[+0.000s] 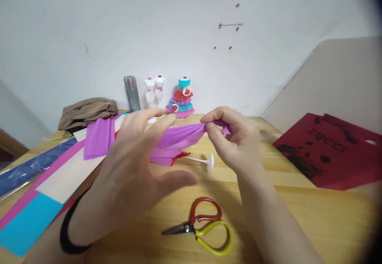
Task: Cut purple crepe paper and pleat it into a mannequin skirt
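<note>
Pinched between the thumb and fingers of my right hand (235, 136) is the gathered end of a purple crepe paper strip (182, 138). The strip fans out to the left, and its far end passes behind my left hand (140, 156). That hand is slightly blurred, its thumb and fingers spread apart, with nothing visibly gripped. Under the strip lies a small mannequin stand (210, 163) on its side, a bit of red paper showing near its rod; the rest of it is hidden. Scissors (191, 227) with one red and one yellow handle rest on the table below my hands.
Coloured paper sheets (32, 220) and a folded purple piece (98, 138) lie at left. Along the wall stand a flask (132, 93), two white mannequins (154, 90) and one in a ruffled paper dress (182, 98). A red paper bag (331, 152) lies at right, brown cloth (88, 112) back left.
</note>
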Motion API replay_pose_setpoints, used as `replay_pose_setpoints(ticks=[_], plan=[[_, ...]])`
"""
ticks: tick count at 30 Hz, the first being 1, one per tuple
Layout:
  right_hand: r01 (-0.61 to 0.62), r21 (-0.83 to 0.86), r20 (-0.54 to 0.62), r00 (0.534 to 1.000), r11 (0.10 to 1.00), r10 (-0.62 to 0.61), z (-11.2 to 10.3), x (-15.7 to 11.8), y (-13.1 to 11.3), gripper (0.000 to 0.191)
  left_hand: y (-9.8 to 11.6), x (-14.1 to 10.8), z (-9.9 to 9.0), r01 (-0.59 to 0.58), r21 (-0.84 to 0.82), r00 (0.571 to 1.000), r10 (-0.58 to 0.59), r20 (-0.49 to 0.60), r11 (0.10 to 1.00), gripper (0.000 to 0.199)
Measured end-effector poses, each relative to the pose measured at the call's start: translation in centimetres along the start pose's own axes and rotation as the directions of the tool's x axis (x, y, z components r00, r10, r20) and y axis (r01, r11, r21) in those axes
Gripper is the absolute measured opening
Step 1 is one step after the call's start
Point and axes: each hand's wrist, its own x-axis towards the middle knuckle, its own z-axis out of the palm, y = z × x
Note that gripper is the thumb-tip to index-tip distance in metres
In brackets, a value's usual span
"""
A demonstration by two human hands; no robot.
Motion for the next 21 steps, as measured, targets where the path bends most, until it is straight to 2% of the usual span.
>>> replay_pose_setpoints(ticks=[2,5,9,13,18,21], plan=[[0.073,-0.048,0.018,0.997,0.996,-0.073,0.0,-0.3,-0.5,0.017,0.7,-0.4,0.7,-0.033,-0.034,0.999,0.032,-0.014,0.999,0.065],[0.164,-0.082,0.048,0.986,0.983,-0.160,0.1,-0.7,-1.2,0.018,0.7,-0.4,2.0,-0.074,0.045,0.995,0.077,-0.070,0.996,0.052],[0.209,-0.121,0.042,0.978,0.971,-0.205,0.4,-0.9,-1.5,0.019,-0.2,0.1,2.7,-0.056,0.108,0.998,0.057,-0.009,0.993,0.035],[0.230,-0.133,0.011,0.973,0.964,-0.231,0.6,-0.9,-1.5,0.019,-0.2,0.3,2.6,-0.027,0.144,0.999,0.023,0.030,0.989,0.033],[0.206,-0.126,0.013,0.978,0.970,-0.206,0.8,-1.0,-1.4,0.019,0.1,0.2,2.8,0.041,0.036,0.995,-0.044,0.093,0.999,0.025],[0.175,-0.086,0.053,0.984,0.981,-0.171,0.6,-0.9,-1.3,0.018,-0.3,0.4,2.7,0.108,-0.068,0.987,-0.099,0.127,0.992,0.022]])
